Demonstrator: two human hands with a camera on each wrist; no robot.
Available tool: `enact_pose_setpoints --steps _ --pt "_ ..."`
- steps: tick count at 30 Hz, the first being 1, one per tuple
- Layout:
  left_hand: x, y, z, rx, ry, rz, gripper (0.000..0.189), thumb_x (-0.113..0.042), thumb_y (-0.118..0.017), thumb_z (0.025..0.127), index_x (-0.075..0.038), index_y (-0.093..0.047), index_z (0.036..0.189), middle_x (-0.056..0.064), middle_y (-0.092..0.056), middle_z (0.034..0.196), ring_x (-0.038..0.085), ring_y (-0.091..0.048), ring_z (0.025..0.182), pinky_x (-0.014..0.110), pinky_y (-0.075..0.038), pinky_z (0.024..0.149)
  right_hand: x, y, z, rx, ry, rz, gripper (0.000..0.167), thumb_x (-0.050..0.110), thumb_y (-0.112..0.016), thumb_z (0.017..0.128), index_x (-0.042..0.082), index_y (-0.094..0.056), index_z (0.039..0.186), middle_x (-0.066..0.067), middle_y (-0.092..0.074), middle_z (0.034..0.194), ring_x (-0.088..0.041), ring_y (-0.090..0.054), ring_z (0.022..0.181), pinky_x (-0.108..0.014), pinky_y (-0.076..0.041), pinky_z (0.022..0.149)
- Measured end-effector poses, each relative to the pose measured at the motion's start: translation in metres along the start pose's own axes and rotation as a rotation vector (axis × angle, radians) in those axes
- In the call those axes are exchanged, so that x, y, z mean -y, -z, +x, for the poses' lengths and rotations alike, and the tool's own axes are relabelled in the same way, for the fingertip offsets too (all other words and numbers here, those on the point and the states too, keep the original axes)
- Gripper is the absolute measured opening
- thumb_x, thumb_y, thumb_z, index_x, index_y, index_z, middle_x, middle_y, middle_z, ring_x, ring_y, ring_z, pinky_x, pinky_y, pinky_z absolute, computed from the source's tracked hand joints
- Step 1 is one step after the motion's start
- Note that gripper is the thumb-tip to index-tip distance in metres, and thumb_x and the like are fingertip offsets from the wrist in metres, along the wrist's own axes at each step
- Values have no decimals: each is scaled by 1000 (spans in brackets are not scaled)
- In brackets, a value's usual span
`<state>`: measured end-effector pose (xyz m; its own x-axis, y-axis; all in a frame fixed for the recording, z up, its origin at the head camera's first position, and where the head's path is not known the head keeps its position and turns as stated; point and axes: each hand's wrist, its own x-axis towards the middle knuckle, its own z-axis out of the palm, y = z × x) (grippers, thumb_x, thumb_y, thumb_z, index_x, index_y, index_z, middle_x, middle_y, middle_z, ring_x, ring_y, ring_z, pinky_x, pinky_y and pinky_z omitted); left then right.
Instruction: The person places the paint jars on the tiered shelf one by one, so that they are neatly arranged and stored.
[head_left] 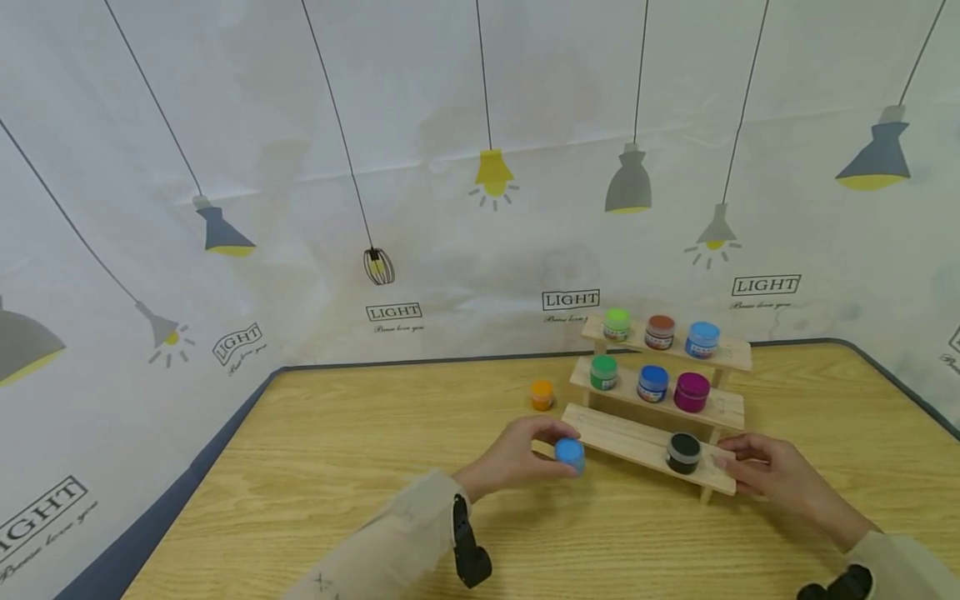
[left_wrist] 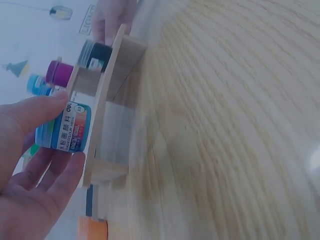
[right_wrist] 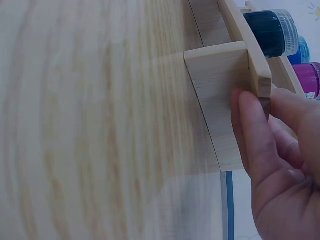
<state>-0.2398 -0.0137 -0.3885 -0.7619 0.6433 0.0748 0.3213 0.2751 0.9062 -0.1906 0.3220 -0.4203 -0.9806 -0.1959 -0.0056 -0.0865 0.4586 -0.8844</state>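
Observation:
My left hand [head_left: 517, 457] pinches a small light blue paint jar [head_left: 570, 455] between thumb and fingers, just in front of the left end of a three-tier wooden display rack [head_left: 618, 440]. In the left wrist view the jar's printed label [left_wrist: 74, 129] faces the camera. At the other end of the rack, my right hand [head_left: 787, 479] grips the lowest plank; the right wrist view has fingers [right_wrist: 257, 130] against its underside and end. A black paint jar [head_left: 683, 454] stands on that plank, close to the right hand.
Green, blue and purple jars [head_left: 692, 392] stand on the middle tier. The top tier [head_left: 727, 355] bears light green, brown and light blue jars. An orange jar [head_left: 542, 395] sits on the wooden table [head_left: 360, 467], left of the rack. Behind rises a lamp-printed backdrop [head_left: 450, 250].

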Motion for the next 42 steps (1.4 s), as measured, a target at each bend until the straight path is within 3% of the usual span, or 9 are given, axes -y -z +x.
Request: enact_pose_setpoints --steps 7,17,28,42 --pt "-5 -15 13 -5 -52 45 35 -6 -70 75 -4 -59 108 -1 -56 103 5 -53 89 18 -48 70 -1 0 0 -2 -12 -3 42 16 -50 92 -20 -43 113 -18 -55 97 -5 -59 77 -29 -52 64" --pt "-9 -35 30 19 -94 213 36 -9 -70 76 -6 -60 110 0 -56 106 4 -53 91 15 -46 72 -3 1 0 1 4 3 42 14 -50 91 -20 -42 113 -17 -54 96 -3 -58 77 -29 -52 64" --pt "-18 -46 51 -29 -74 180 37 -7 -69 76 -5 -59 111 -1 -57 106 4 -52 91 12 -45 69 1 0 0 6 3 5 42 15 -49 92 -20 -41 113 -18 -54 97 -2 -58 78 -29 -52 65" --pt "-18 -58 67 -55 -40 141 36 -6 -69 76 -7 -59 111 -4 -58 104 2 -54 89 14 -46 72 1 1 0 13 -3 12 42 15 -48 92 -20 -41 114 -17 -54 97 -2 -58 78 -29 -52 64"
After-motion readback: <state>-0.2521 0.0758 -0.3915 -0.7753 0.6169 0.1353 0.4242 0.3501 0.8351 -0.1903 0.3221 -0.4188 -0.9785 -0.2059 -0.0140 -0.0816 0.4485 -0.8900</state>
